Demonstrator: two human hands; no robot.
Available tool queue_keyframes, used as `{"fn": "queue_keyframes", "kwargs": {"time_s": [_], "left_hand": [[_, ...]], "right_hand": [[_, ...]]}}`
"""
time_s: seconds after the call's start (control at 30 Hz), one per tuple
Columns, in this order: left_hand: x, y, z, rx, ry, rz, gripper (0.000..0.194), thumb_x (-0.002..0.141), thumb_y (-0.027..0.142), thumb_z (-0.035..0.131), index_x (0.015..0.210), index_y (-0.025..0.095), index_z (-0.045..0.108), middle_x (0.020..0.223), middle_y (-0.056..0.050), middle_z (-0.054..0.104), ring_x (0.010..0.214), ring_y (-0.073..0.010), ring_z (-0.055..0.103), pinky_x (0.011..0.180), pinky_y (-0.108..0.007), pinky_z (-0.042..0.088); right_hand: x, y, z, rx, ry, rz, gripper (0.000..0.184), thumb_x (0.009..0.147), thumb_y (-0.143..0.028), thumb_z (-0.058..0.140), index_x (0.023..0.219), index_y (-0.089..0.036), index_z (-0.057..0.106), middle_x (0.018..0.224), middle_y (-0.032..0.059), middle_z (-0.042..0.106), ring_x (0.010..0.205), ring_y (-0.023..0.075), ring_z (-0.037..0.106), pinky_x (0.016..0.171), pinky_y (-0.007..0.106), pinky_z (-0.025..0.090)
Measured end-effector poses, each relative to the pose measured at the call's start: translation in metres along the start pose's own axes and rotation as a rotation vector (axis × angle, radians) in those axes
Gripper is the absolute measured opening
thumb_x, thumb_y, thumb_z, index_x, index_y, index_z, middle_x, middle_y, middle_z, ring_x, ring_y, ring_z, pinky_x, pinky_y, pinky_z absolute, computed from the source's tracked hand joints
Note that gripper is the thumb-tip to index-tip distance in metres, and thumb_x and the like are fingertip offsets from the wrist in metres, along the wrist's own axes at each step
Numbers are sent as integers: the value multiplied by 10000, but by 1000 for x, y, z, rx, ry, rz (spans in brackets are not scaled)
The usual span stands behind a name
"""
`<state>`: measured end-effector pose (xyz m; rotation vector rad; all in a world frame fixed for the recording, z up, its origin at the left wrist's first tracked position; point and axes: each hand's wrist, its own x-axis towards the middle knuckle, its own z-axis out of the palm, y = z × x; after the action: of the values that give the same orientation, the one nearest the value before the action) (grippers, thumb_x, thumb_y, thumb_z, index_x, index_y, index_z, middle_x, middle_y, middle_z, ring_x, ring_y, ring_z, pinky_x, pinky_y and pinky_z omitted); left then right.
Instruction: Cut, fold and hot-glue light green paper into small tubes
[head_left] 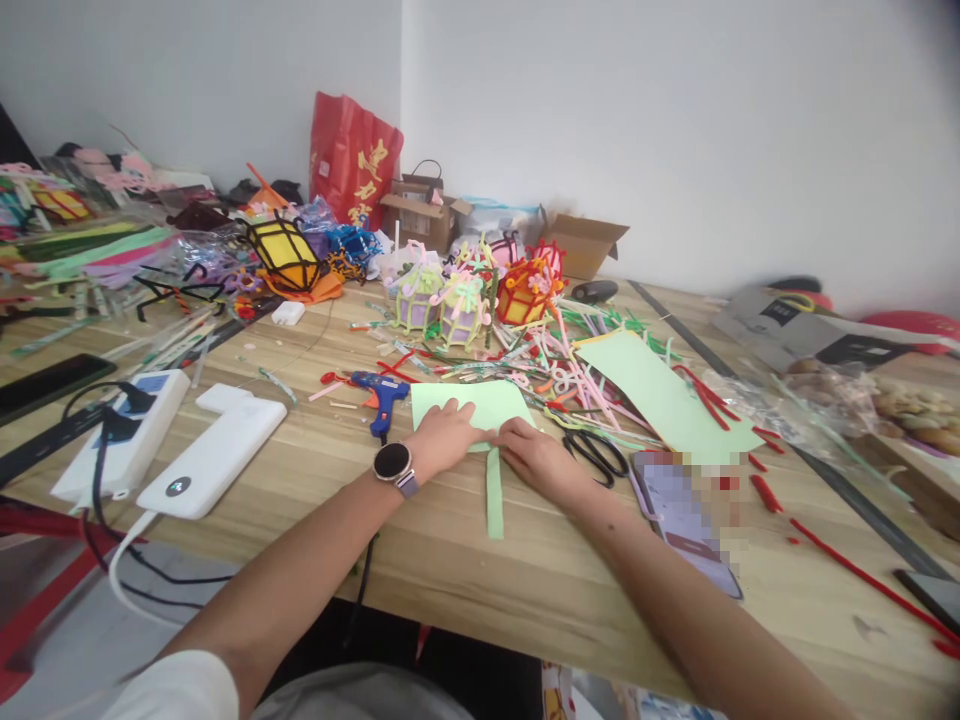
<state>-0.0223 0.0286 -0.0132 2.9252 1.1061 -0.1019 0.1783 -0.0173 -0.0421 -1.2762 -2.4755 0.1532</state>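
The left hand (448, 438), with a round-faced watch (392, 462) on its wrist, lay on the pale green sheet (506, 399), its fingers slightly spread and pressed on the surface; the right hand (536, 455) was at the near right edge of that sheet, its fingers held close together; whether they pinched the paper could not be told. The sheet lay on the wooden counter (450, 585), in front of the person, and a narrow green strip (494, 500) ran from between the two hands toward the counter's near edge.

Just left of the sheet was a blue glue gun (386, 395); to the right of the right hand lay black-handled scissors (596, 455), and beside them a phone (686, 520), partly pixelated; a larger green sheet (660, 385) lay beyond the phone, with red fuzzy pieces (709, 400) on and around it. Behind the smaller sheet were scattered fuzzy stems (592, 385), then small purple-and-green lanterns (459, 308) and a red-and-yellow lantern (523, 292); a yellow lantern with dark bars (283, 255) was farther left. A white power bank (214, 455) and a power strip (124, 435) lay at the left; a red bag (352, 155) stood at the back, beside an open cardboard box (421, 218).
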Motion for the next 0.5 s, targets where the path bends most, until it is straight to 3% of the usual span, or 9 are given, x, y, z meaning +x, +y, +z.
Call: {"fn": "queue_keyframes", "kwargs": {"time_s": [0.2, 0.5], "left_hand": [[5, 1, 2, -25, 41, 84, 430, 919, 102, 375, 1219, 283, 624, 1075, -93, 558, 1006, -242, 475, 793, -324, 443], [8, 5, 1, 36, 1, 96, 511, 909, 75, 371, 1322, 323, 543, 1081, -111, 574, 1018, -276, 468, 755, -354, 446]], "right_hand": [[-3, 3, 3, -115, -40, -4, 220, 955, -155, 447, 972, -203, 661, 946, 75, 642, 851, 173, 627, 725, 254, 484], [-11, 6, 7, -61, 16, 32, 233, 947, -157, 446, 903, -200, 671, 922, 76, 658, 846, 180, 627, 746, 272, 493]]}}
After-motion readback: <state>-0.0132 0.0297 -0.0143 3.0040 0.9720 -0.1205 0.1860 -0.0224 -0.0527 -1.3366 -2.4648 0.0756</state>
